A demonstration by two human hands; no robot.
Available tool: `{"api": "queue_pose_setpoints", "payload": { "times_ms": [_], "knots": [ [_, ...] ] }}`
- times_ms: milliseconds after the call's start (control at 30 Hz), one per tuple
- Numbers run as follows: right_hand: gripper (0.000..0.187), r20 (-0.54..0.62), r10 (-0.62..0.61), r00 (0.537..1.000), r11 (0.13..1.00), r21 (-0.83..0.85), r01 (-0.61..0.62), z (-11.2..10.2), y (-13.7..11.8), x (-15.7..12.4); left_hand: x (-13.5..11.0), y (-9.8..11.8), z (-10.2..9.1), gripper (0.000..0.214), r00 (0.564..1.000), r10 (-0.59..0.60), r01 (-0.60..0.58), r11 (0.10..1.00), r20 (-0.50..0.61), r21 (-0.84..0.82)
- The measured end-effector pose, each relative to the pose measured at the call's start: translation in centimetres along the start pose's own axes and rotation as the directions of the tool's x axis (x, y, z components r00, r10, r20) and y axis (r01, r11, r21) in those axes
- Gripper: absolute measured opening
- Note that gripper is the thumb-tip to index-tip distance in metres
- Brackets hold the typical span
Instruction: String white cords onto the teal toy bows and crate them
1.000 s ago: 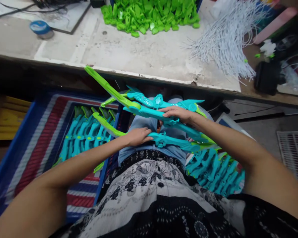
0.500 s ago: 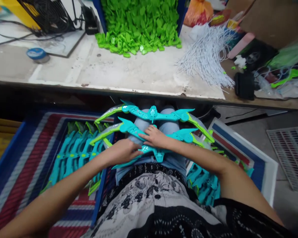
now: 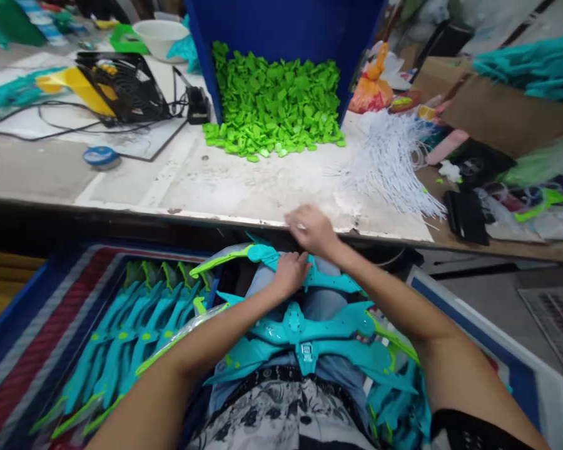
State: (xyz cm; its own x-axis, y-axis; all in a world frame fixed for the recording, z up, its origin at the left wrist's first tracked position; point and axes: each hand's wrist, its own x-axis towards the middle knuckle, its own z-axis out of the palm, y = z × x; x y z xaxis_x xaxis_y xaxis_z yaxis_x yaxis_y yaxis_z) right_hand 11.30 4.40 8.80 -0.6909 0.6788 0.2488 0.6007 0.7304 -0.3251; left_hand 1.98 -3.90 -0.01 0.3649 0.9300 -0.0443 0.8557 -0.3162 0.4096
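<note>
Nearest the body, two turquoise bow pieces lie across the lap, the close one [image 3: 306, 356] just in front of the middle one [image 3: 294, 319]; neither hand is on them now. The left hand [image 3: 291, 274] has moved outward to the far bow [image 3: 333, 281], over the knees, and bends its fingers narrowly over its centre. The right hand [image 3: 313, 231] has left the bows and is raised at the table's edge, fingers drawn in; it is too blurred to tell whether they pinch anything. So the work now centres on the far bow, with one hand steadying it, it seems.

The left forearm hides parts of the lap bows. Beside the left leg, a blue tray [image 3: 25, 301] holds a neat row of bows [image 3: 122, 335]; on the right, more bows [image 3: 398, 400] crowd near a white-rimmed tray [image 3: 560, 400].

Beyond, on the table [image 3: 244, 190], green pieces [image 3: 281, 103] spill from a blue bin [image 3: 286, 28], beside white strands [image 3: 389, 165].
</note>
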Motion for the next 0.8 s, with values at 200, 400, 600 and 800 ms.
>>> {"api": "queue_pose_setpoints", "payload": {
  "times_ms": [200,400,600,800],
  "knots": [
    [0.061,-0.109,0.433,0.895,0.856,-0.262,-0.446,1.3,13.3,17.8,0.8,0.8,3.8,0.048,0.982,-0.059,0.041,0.994,-0.182,-0.102],
    [0.077,-0.157,0.544,0.824,0.826,-0.069,-0.559,4.9,19.8,27.4,2.0,-0.1,4.9,0.044,0.962,-0.111,0.080,0.988,-0.251,-0.133],
    [0.068,-0.224,0.268,0.937,0.924,-0.217,-0.316,6.7,18.4,24.1,1.9,-0.2,4.3,0.046,0.970,-0.122,0.087,0.982,-0.209,-0.170],
    [0.042,-0.029,0.079,0.996,0.982,-0.169,-0.083,4.0,13.3,14.9,-0.2,0.9,3.1,0.049,0.979,-0.182,0.170,0.977,-0.089,-0.129]
  ]
}}
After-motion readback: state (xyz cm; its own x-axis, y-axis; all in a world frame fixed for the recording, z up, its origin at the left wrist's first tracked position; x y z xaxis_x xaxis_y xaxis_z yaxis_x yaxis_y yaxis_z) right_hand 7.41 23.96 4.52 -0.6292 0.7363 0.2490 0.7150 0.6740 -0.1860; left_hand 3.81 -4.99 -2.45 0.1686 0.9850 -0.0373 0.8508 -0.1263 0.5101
